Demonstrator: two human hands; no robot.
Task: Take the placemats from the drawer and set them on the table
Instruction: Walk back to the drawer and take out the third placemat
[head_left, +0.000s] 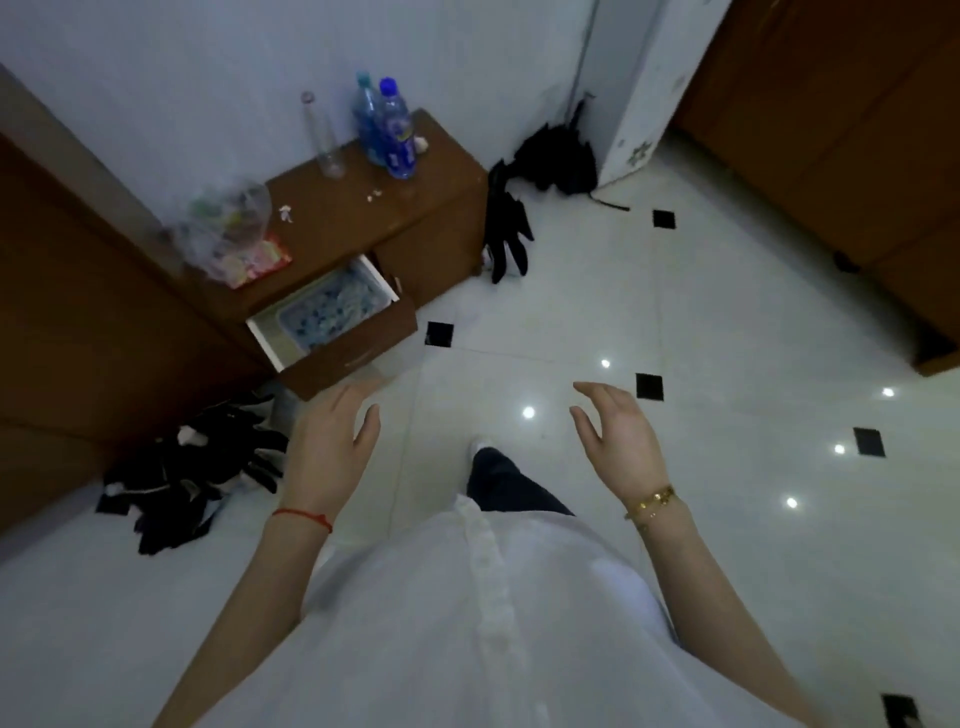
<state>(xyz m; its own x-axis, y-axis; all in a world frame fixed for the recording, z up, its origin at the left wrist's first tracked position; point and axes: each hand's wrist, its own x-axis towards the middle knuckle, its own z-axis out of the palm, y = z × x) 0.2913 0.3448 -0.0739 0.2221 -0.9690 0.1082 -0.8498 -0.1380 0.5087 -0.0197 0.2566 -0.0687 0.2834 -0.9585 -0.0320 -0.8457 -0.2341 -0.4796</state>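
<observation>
The fingers (340, 402) of the left hand (332, 441) are spread and empty, their tips just short of the brown front of the open drawer (358, 345), while the right hand (615, 436), also empty with fingers loosely apart, hangs well off to the right over the bare floor (675, 322). The placemats (330, 312), a pale blue-patterned stack as far as the blur allows, lie flat inside the drawer, ahead of and slightly left of the left hand. Their long axis appears to run along the drawer's width, so the left hand is clearly the nearer one for reaching in.
</observation>
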